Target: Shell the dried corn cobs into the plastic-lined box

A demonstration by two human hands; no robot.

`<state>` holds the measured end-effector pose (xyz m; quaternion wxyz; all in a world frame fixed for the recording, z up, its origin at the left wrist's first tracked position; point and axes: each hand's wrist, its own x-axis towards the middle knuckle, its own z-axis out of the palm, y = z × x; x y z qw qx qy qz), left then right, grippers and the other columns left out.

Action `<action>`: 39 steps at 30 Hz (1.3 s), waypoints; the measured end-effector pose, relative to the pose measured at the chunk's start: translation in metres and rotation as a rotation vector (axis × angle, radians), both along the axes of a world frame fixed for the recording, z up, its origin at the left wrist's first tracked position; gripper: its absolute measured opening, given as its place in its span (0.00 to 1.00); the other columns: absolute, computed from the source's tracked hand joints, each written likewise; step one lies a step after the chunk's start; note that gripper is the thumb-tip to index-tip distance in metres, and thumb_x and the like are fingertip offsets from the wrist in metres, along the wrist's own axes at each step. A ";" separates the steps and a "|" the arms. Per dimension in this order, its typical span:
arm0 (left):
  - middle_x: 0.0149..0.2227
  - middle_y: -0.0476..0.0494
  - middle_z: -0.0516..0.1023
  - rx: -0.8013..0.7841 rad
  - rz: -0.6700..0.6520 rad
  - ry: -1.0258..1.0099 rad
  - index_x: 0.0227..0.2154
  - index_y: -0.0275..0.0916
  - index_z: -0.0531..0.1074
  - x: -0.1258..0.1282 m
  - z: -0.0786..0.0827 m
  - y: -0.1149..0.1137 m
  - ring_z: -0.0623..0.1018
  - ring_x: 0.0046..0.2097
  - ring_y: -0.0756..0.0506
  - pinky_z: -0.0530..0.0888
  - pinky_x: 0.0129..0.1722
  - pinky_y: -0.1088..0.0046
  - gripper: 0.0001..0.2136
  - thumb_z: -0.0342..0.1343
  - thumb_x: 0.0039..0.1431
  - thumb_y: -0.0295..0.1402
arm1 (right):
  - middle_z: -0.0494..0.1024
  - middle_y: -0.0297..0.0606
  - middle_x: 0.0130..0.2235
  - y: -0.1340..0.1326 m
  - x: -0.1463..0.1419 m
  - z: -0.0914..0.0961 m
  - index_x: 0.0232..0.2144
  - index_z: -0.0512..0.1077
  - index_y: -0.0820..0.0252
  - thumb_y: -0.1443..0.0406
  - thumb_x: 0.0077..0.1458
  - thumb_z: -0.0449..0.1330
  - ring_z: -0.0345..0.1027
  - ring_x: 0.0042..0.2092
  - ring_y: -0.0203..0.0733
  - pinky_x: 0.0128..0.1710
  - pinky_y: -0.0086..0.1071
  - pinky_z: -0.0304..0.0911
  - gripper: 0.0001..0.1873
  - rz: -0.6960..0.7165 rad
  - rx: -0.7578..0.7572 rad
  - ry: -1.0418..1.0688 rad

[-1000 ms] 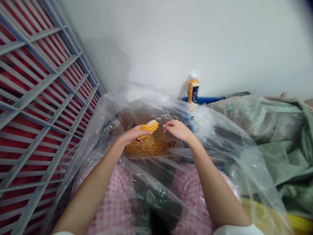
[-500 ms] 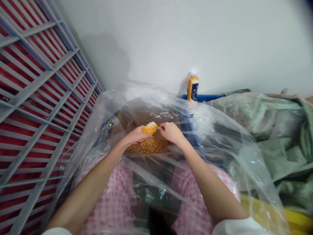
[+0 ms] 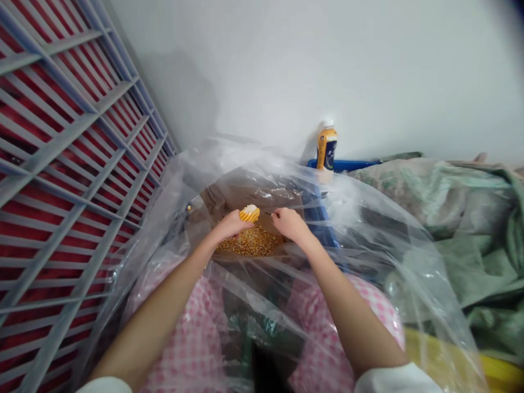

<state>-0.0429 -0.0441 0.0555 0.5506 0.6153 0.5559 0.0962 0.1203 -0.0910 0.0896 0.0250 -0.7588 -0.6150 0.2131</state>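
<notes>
My left hand (image 3: pixel 230 225) is closed around a corn cob (image 3: pixel 250 213), yellow with kernels and with a bare whitish stretch on top. To its right, my right hand (image 3: pixel 287 224) is closed on a thin dark rod (image 3: pixel 267 213); most of this rod is hidden in the fist. The rod's tip points at the cob, and a small gap seems to lie between them. Below both hands, a heap of loose corn kernels (image 3: pixel 251 242) lies inside a clear plastic sheet (image 3: pixel 368 229) that drapes over the container and my legs.
A slatted plastic crate (image 3: pixel 77 164) with red behind its slats rises on the left. Against the wall, a yellow bottle (image 3: pixel 326 147) stands by a blue bin rim (image 3: pixel 356 163). Greenish sacks (image 3: pixel 483 234) are heaped on the right, above something yellow (image 3: pixel 442 349).
The right hand with the rod has drawn back slightly to the right, widening the gap to the cob. The left hand has tilted the cob a little. The camera view has shifted slightly.
</notes>
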 end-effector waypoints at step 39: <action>0.37 0.35 0.76 0.435 -0.370 0.547 0.39 0.39 0.64 0.001 0.000 -0.009 0.76 0.39 0.37 0.62 0.30 0.73 0.18 0.57 0.44 0.39 | 0.77 0.55 0.37 -0.002 -0.011 0.002 0.35 0.75 0.66 0.68 0.55 0.49 0.72 0.39 0.49 0.37 0.35 0.62 0.15 0.343 -0.010 -0.159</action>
